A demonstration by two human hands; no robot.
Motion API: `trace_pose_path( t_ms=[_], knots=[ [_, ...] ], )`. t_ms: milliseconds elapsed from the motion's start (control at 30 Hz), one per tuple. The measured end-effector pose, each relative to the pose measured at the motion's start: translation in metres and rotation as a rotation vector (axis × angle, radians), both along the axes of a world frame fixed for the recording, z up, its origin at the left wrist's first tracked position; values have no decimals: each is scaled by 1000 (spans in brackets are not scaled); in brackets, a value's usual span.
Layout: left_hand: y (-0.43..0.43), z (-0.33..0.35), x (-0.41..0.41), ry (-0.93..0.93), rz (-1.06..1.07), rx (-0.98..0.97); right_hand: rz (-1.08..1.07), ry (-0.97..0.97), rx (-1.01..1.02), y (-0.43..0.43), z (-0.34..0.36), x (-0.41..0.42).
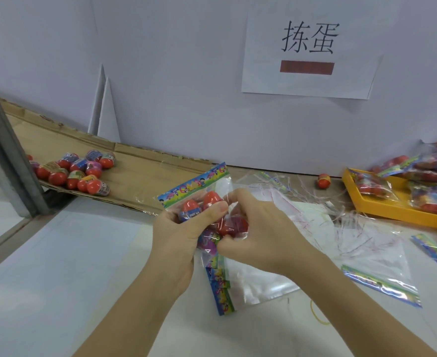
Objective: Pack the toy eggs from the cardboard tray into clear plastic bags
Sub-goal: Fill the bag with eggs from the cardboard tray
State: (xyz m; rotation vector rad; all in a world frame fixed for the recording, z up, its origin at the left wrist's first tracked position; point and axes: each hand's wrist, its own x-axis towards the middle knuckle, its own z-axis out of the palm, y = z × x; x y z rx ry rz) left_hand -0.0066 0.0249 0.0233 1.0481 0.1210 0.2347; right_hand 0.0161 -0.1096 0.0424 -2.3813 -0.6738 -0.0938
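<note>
The left hand (178, 235) gripped a clear bag (199, 184) with its thumb pressed across the front. The right hand (258, 228), fingers curled, pinched the film round a red egg (231, 225), with two more eggs (189, 206) inside just above the left thumb. The bag's opening was hidden between the palms, so a slackened grip could have let an egg drop onto the empty bags (258, 282) under the hands, or the squeeze could have split the film; unpacked eggs (75, 173) lay on the cardboard tray (140, 176), well left of the left hand.
</note>
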Motion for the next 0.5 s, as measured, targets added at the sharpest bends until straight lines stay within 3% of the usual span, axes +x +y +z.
trace_pose_path(
  t_ms=[300,500],
  knots=[
    [-2,5,-4,-36,23,-17,108,402,502,1,-9,9],
    [2,5,-3,-61,56,-77,150,486,513,-10,-4,17]
  ],
)
